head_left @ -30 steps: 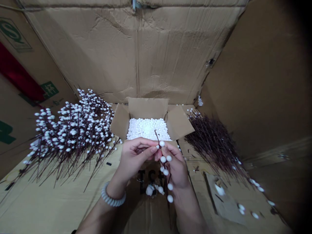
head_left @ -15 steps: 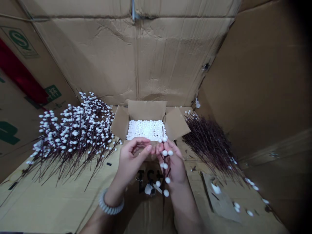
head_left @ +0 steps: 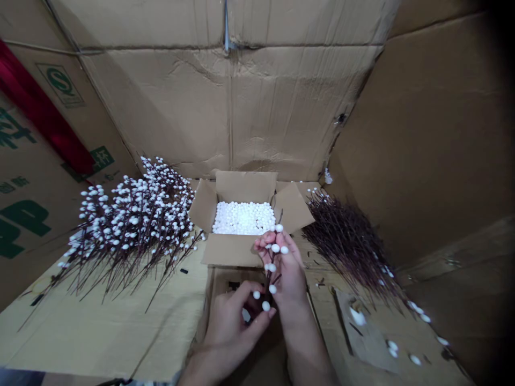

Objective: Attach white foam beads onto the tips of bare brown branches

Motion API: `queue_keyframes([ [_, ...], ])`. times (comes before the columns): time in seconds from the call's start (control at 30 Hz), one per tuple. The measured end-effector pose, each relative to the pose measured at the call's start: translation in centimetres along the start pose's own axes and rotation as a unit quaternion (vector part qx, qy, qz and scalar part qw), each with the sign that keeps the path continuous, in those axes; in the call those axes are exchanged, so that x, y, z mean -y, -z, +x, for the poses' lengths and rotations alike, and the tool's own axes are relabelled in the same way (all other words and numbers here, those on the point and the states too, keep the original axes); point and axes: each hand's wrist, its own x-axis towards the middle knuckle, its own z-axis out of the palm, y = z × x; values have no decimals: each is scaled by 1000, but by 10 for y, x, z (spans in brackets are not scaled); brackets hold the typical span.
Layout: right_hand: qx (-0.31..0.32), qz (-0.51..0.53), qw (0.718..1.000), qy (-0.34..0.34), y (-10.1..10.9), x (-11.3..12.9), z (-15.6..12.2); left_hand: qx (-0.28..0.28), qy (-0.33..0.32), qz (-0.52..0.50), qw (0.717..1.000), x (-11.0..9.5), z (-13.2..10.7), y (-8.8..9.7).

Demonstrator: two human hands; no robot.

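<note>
Lower centre, our branch (head_left: 272,268) carries several foam beads (head_left: 275,248), its tip bare: partly done, we judge. Our right hand (head_left: 288,276) clasps it; whether our left hand (head_left: 235,324) grips, we cannot tell. Beaded pile (head_left: 132,220) at left, bare twigs (head_left: 346,241) at right, bead box (head_left: 225,249) above.

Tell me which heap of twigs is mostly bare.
The right-hand heap, beside the box: dark twigs, almost none tipped white. The left heap is white all over.
</note>
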Motion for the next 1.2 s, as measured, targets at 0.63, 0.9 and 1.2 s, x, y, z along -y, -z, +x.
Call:
queue_keyframes([
  [0.63,43,-85,995,-9,11,-7,6,-533,44,365,762,43,40,217],
  [0.9,27,-72,997,11,7,-7,7,-391,108,459,790,71,50,270],
  [1.2,29,-104,991,82,6,13,-19,-456,-85,385,798,62,43,231],
])
